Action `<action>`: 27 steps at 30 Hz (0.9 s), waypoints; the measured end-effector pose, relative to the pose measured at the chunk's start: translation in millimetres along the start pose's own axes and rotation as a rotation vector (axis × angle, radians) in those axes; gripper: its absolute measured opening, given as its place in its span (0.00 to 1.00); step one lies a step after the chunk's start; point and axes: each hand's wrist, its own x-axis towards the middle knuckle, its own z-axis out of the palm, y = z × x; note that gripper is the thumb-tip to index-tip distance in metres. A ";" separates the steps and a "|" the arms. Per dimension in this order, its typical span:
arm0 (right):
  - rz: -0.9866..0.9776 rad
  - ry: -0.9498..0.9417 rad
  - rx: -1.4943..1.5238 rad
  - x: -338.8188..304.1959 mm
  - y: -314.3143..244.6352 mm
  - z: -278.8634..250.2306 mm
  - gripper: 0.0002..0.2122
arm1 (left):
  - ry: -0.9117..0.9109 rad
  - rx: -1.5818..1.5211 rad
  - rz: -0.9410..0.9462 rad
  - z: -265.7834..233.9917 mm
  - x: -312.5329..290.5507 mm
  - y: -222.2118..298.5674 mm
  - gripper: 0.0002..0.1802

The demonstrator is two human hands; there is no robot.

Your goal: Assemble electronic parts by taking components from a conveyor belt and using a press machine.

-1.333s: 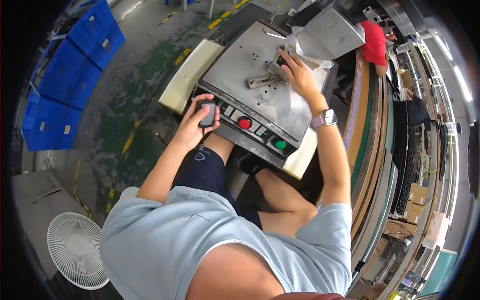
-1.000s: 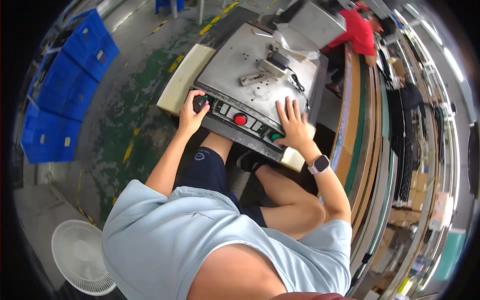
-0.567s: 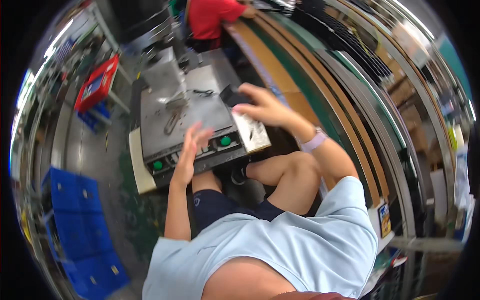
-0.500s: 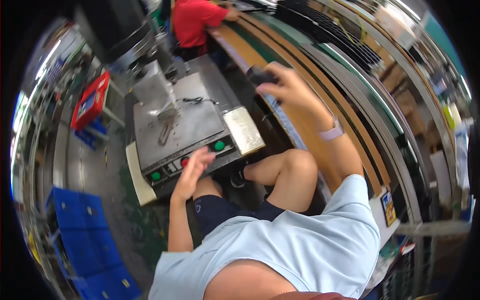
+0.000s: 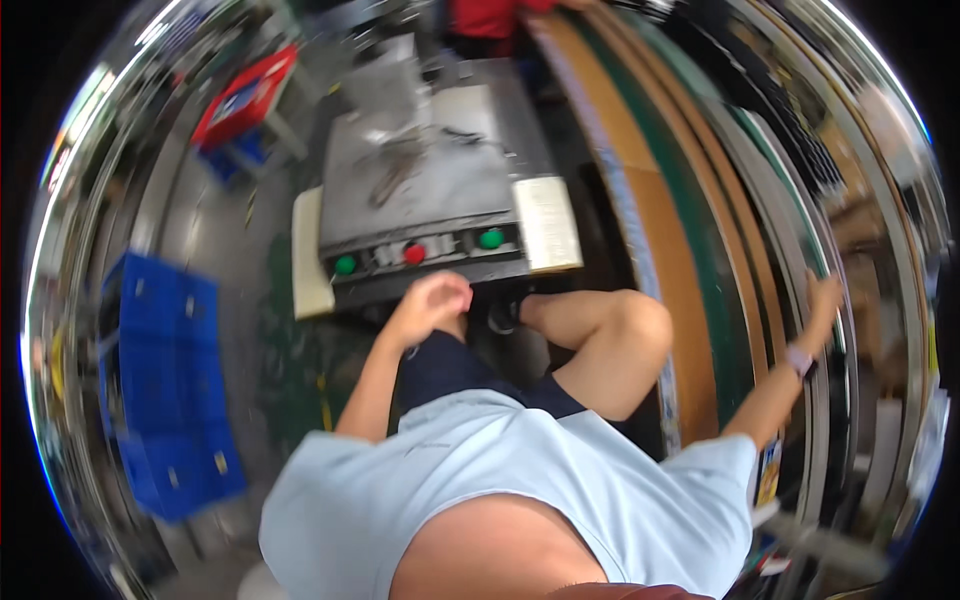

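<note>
My left hand (image 5: 432, 305) hovers above my thigh, just in front of a press machine's control panel (image 5: 448, 247). Its fingers are loosely curved and apart, and I see nothing in them. The panel carries a green button (image 5: 345, 264) on the left, a red button (image 5: 414, 254) in the middle and another green button (image 5: 491, 239) on the right. Far to the right, my right hand (image 5: 824, 298) reaches over the metal rail (image 5: 840, 345) beyond the conveyor. Blur hides its fingers and anything they may hold. A dark cable (image 5: 462, 134) lies on the machine's metal bed (image 5: 440, 190).
Brown boards (image 5: 655, 220) run along the green conveyor line (image 5: 690, 235) at my right. A yellowish pad (image 5: 548, 225) sits at the machine's right corner. Blue bins (image 5: 170, 370) stand at left, a red tray stand (image 5: 245, 97) farther off. A person in red (image 5: 483, 18) is at the far end.
My right hand, earlier over the boards with a dark object, has swung far right to the rail; that object no longer shows. My left hand's fingers have curled more. The view has shifted.
</note>
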 end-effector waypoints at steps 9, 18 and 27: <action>-0.790 -0.515 1.110 -100.3 -216.9 -196.5 0.18 | 0.900 0.454 0.431 -180.2 139.4 14.0 0.28; -1.405 -0.669 1.139 -175.7 -351.4 -210.7 0.18 | 0.359 -0.088 0.408 -232.0 167.7 -3.0 0.43; -1.090 -1.724 1.479 -274.5 -403.2 -217.5 0.18 | 0.210 -0.069 0.451 -34.9 27.4 78.6 0.46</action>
